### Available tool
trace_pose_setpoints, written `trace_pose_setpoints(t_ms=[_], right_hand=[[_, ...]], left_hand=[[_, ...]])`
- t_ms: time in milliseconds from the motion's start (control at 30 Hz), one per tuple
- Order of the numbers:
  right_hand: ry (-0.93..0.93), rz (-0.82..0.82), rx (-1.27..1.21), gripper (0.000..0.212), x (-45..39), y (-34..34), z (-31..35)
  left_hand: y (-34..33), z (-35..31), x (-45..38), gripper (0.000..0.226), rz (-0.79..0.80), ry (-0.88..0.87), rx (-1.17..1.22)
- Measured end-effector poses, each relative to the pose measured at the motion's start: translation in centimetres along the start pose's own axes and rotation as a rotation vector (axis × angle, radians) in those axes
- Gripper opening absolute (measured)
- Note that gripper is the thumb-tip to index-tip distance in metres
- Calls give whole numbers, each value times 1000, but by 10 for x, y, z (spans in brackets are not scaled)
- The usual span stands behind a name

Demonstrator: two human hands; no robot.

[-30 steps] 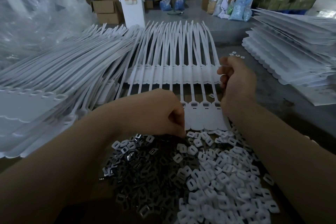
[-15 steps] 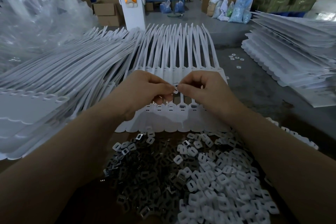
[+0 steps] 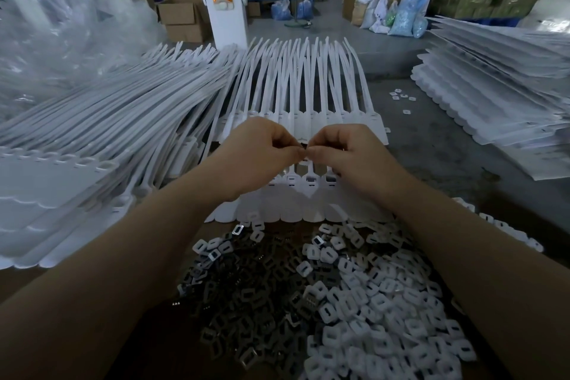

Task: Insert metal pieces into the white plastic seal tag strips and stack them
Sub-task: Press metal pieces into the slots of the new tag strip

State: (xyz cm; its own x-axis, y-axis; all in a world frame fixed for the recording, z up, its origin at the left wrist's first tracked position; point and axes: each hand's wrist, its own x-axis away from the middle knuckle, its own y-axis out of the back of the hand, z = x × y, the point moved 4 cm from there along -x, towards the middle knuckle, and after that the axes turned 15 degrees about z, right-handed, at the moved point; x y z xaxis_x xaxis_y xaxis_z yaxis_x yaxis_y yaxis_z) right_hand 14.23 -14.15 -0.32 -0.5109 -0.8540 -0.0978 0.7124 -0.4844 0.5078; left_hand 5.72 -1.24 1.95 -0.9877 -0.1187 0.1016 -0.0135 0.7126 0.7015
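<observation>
two hands meet above the white seal tag sheet (image 3: 303, 208), fingertips touching tip to tip. the left hand (image 3: 259, 153) & right hand (image 3: 348, 157) both have fingers curled in a pinch. i think they hold a tiny piece between them, but it's too small to see, so can't tell which hand has it.

the sheet lies flat on the table (image 3: 438, 145), its row of slots just under the hands, long tails pointing away. near the person sits a pile of dark metal pieces (image 3: 246, 296) on the left & a pile of white caps (image 3: 385, 318) on the right. big stacks of strips (image 3: 108, 133) lie to the left, & more sheets (image 3: 493, 86) to the right.

the metal bits look small, light & hard, prob slippery w/ thin edges, so pinch one by its sides w/ thumb & first finger. the strips look thin & bendy, light too. best to hold the sheet by the wide flat tag end, not the floppy tails, or it'll sag & the slots won't line up.
</observation>
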Motion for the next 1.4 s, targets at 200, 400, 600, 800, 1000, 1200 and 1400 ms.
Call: trace_pose_setpoints(t_ms=[200,400,600,800,1000,1200,1400], right_hand=[[15,-178,-96,12,-1,7,-4],[23,-192,-98,10,-1,8,-6],[27,-186,-111,11,-1,7,-6],[27,-182,-112,11,-2,7,-7],[26,-185,-107,10,-2,7,-7],[26,-179,-122,10,-2,7,-6],[23,-188,-129,11,-2,7,-5]], left_hand=[[-27,4,-7,15,57,120,57],[-28,3,-11,22,55,173,-30],[-28,2,-12,21,48,209,-31],[-28,4,-16,19,38,216,-90],[-24,2,-16,12,21,168,-208],[-24,-16,-6,15,-28,-44,-579],[-34,-30,9,20,106,-308,-1084]])
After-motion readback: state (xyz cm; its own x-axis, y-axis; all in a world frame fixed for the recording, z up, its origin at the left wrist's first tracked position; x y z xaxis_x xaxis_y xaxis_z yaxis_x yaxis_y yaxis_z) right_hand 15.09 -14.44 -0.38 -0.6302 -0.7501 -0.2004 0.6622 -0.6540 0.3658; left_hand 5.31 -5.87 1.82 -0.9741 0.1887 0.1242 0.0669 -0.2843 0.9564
